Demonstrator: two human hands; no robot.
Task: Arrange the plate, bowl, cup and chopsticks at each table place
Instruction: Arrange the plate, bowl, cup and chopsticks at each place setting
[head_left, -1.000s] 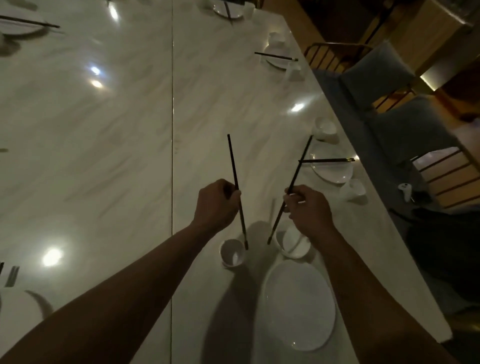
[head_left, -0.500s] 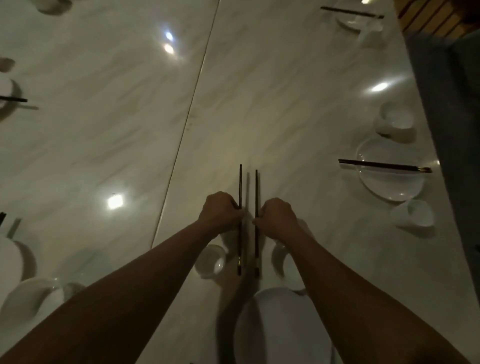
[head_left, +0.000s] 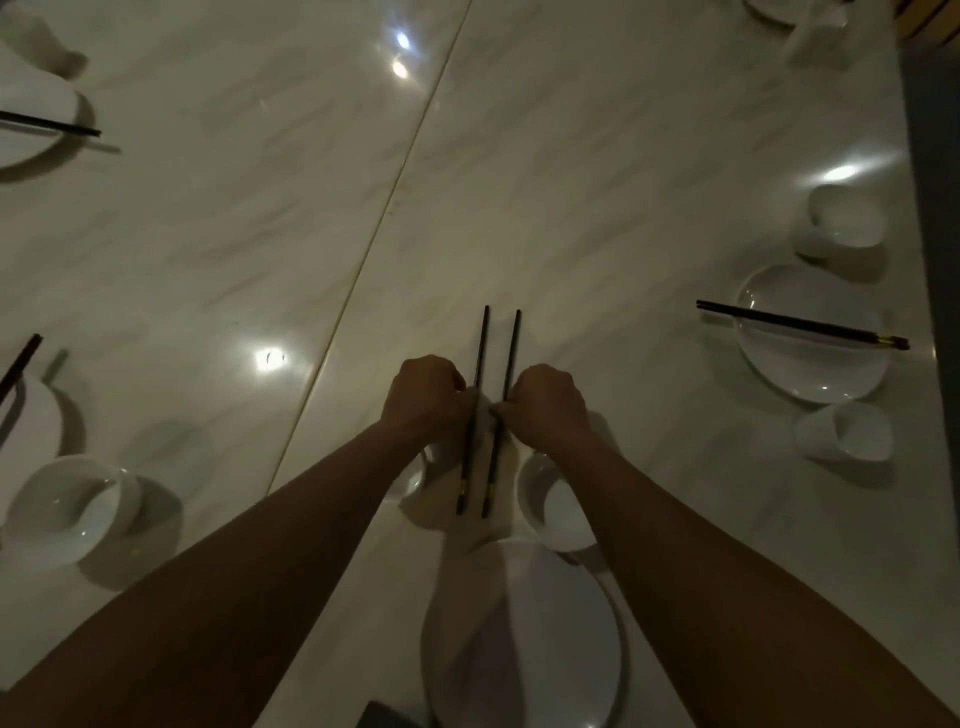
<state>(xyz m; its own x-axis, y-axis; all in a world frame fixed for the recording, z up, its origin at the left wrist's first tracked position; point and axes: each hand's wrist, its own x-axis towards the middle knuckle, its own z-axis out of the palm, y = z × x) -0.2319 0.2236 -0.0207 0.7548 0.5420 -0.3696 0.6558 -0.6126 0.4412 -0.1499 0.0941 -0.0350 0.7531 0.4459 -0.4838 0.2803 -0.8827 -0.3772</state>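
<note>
Chopsticks, two slim dark sticks, parallel above the round white plate (head_left: 524, 639); left hand (head_left: 423, 400) grip closed on left chopstick (head_left: 479, 358); right hand (head_left: 548, 408) pinching right chopstick (head_left: 510, 353); glossy bowl (head_left: 553, 501) right of them, cup (head_left: 413, 480) left, on pale marbled counter (head_left: 597, 171)

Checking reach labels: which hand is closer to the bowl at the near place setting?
Right. The right hand sits just above the bowl, its wrist over the rim. The left hand is across both chopsticks, nearer the cup.
</note>
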